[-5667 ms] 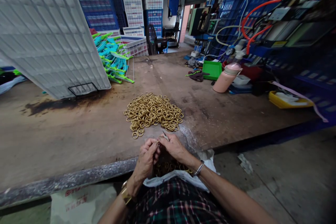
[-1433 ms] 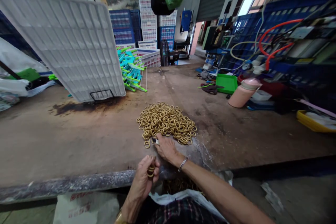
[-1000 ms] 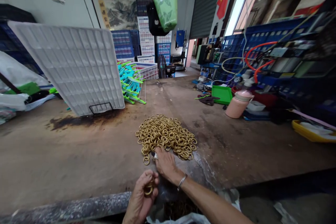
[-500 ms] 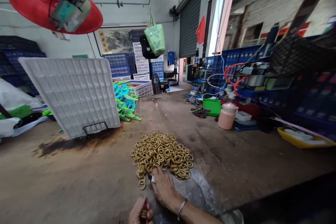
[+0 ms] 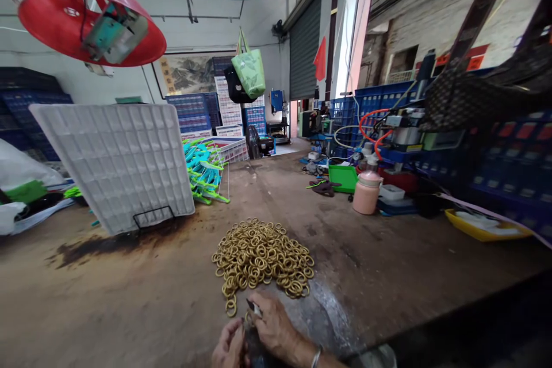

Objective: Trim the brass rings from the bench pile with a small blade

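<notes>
heap of gold-coloured rings (image 5: 261, 259) on brown tabletop (image 5: 388, 282), lower centre of frame. right hand (image 5: 276, 326), bottom centre, clamped on small dark-tipped tool (image 5: 256, 309), just below heap. left hand (image 5: 230, 345) close beside it, cut by bottom edge, fingers curled; cannot tell what they grip. single ring (image 5: 247, 316) between hands. pink bottle (image 5: 366, 193) right of centre.

A narrow, shiny, silvery bracelet (image 5: 317, 357) rings the wrist of the right hand (image 5: 276, 325), near the front edge of the worktop (image 5: 150, 305); the left hand (image 5: 227, 346) is bare, its fingers ungloved
</notes>
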`<act>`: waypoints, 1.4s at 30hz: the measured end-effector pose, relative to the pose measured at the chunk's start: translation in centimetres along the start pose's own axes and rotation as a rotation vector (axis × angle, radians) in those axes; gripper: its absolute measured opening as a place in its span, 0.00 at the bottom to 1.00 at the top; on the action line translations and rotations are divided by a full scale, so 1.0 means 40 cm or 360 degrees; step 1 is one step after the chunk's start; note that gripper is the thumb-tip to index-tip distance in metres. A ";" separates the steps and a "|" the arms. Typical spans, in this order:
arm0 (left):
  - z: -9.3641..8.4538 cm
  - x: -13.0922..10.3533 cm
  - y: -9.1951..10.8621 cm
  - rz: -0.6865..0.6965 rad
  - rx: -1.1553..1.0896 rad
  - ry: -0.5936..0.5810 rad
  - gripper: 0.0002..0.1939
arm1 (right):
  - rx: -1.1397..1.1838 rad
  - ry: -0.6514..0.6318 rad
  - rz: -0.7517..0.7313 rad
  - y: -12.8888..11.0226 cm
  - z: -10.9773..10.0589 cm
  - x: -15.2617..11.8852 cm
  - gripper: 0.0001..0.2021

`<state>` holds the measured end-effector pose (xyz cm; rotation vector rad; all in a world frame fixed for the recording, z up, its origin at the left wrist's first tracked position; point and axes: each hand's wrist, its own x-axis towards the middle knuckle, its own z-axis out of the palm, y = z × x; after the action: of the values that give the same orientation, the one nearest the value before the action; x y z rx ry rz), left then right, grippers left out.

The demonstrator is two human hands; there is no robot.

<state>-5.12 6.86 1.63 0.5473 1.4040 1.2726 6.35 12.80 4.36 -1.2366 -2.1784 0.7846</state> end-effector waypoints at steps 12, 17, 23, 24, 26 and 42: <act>0.029 -0.023 0.026 0.0304 0.0296 0.0006 0.26 | 0.0566 -0.0003 0.0309 -0.013 -0.002 -0.028 0.07; 0.046 -0.050 0.055 0.0582 0.0462 0.0014 0.20 | 0.1113 -0.0436 0.0806 -0.009 -0.019 -0.039 0.15; 0.052 -0.079 0.072 0.0462 0.0476 -0.0113 0.16 | 0.1258 -0.0280 0.0777 -0.019 -0.045 -0.039 0.11; 0.054 -0.081 0.074 0.0439 0.0473 -0.0126 0.16 | 0.1226 -0.0233 0.0735 -0.020 -0.048 -0.038 0.10; 0.057 -0.085 0.078 0.0400 0.0463 -0.0150 0.14 | 0.1143 -0.0140 0.0659 -0.024 -0.055 -0.036 0.10; 0.054 -0.102 0.076 0.0097 -0.0068 -0.0339 0.17 | 0.0785 -0.0062 0.0245 -0.042 -0.074 -0.044 0.08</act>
<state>-2.98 5.10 6.41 0.6802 1.1886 1.2505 8.19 11.24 7.35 -1.1388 -1.7750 1.3222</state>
